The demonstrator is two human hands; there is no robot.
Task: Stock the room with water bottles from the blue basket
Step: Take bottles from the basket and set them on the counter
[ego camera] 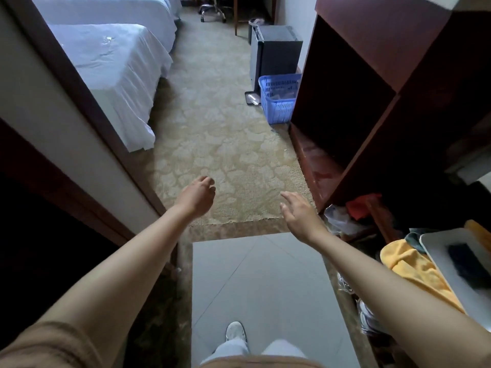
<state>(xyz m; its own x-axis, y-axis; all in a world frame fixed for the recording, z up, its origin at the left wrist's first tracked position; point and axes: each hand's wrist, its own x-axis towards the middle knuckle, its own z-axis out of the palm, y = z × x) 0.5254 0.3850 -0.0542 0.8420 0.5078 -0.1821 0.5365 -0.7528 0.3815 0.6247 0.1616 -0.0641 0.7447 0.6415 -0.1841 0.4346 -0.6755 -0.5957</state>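
left hand (pixel 198 195): empty, fingers loosely curled, held out over carpet edge
right hand (pixel 300 213): empty, fingers spread, palm down, near the wooden cabinet (pixel 372 75)
blue basket (pixel 277 98): far right on carpet (pixel 212 123), against cabinet side, just in front of grey mini fridge (pixel 276 51)
water bottles: clear shapes inside basket, count unclear; one bottle (pixel 252 98) lying on floor just left of basket
beds (pixel 114 70): white, far left
near floor: grey tile (pixel 265 282), one shoe (pixel 235 332) visible
near right: yellow cloth (pixel 414 269), white tray (pixel 457 269)
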